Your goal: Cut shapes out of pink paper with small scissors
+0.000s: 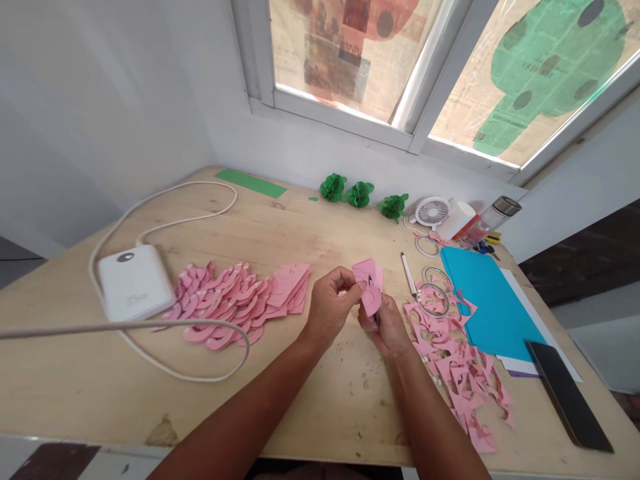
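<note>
My left hand [334, 299] pinches a piece of pink paper [371, 299] with a curved cut edge, held above the middle of the table. Close beside it, my right hand [386, 327] is closed around scissors [377, 318], mostly hidden by the fingers and paper; a dark blade shows against the pink sheet. To the left lies a spread pile of cut pink paper shapes [235, 297], with squarer pink pieces [290, 287] at its right end. Pink paper scraps [463, 373] are heaped right of my right hand.
A white power bank [135, 283] with a looping white cable [170, 377] sits left. Three green paper balls [359, 194], a small fan [433, 211] and a bottle [487, 223] line the back. Blue paper [493, 300], a pen [408, 273] and a black phone [569, 395] lie right.
</note>
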`<state>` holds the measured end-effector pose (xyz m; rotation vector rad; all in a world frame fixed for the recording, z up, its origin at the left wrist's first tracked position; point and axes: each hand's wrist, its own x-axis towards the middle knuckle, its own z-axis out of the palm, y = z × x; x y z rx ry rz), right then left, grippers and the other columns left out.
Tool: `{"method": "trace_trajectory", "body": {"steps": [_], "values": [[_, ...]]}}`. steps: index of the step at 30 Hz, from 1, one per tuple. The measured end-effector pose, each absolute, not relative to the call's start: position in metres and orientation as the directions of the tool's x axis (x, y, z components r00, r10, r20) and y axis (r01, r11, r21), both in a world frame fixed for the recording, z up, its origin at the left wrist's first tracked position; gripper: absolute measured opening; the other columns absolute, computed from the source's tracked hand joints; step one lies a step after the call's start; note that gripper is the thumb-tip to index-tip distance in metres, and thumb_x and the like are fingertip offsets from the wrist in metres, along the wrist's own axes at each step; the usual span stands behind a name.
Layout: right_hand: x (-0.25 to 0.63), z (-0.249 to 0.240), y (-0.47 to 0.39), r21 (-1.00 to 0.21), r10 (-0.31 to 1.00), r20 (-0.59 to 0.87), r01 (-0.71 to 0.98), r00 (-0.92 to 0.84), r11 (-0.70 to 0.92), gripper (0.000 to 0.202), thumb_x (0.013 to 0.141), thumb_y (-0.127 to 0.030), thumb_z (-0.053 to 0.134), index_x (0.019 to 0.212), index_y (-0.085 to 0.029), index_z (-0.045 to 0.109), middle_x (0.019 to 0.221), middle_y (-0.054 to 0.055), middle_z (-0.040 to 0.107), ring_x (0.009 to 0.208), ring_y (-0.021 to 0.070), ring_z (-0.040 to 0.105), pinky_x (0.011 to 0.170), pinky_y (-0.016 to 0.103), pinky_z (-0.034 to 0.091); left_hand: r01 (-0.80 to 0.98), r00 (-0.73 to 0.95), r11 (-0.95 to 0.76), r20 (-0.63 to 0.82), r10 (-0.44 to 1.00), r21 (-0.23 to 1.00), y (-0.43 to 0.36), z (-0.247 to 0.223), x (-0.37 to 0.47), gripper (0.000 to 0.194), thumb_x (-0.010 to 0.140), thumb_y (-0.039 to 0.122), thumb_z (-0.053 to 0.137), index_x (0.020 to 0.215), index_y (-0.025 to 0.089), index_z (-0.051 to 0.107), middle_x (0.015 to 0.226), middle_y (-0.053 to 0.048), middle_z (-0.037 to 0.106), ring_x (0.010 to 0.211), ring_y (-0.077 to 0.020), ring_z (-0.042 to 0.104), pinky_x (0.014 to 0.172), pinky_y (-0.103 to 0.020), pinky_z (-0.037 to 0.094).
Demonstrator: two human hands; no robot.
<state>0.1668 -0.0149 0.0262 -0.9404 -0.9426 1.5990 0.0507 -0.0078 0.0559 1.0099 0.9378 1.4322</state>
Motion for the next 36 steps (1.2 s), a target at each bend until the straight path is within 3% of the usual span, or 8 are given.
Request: {"method": "trace_trajectory", "body": {"steps": [8, 18, 36], "values": [[0.168, 0.026, -0.015, -0.915, 0.973, -0.112, -0.361, -0.199, -0.180, 0.033, 0.078, -0.043, 0.057, 0.060, -0.016, 0.053, 0.039, -0.008, 0.029, 0.037, 0.0054, 0.017, 0.040, 0.023, 0.009, -0.348, -0.023, -0.073, 0.070, 0.997, 0.935, -0.006, 0.056, 0.051, 0.017, 0.064, 0.022, 0.066, 0.061, 0.017, 0.050, 0.059, 0.004, 0.051, 0.056, -0.0089, 0.048, 0.056, -0.023, 0.043], [0.166, 0.024, -0.014, -0.910, 0.975, -0.147, -0.364, -0.167, -0.199, 0.040, 0.073, -0.041, 0.061, 0.048, -0.018, 0.040, 0.039, -0.007, 0.031, 0.037, 0.0051, 0.018, 0.040, 0.023, 0.010, -0.273, -0.074, -0.128, 0.112, 0.991, 0.953, -0.008, 0.053, 0.051, 0.012, 0.067, 0.020, 0.062, 0.064, 0.017, 0.051, 0.063, 0.002, 0.053, 0.060, -0.0103, 0.051, 0.061, -0.024, 0.045], [0.161, 0.023, -0.014, -0.901, 0.980, -0.116, -0.400, -0.159, -0.171, 0.041, 0.075, -0.039, 0.059, 0.046, -0.017, 0.041, 0.040, -0.007, 0.032, 0.037, 0.0051, 0.020, 0.040, 0.022, 0.012, -0.295, -0.202, -0.147, 0.089, 0.975, 0.944, -0.009, 0.051, 0.061, 0.017, 0.067, 0.021, 0.063, 0.060, 0.017, 0.049, 0.057, 0.004, 0.049, 0.054, -0.0085, 0.046, 0.055, -0.021, 0.041]]}}
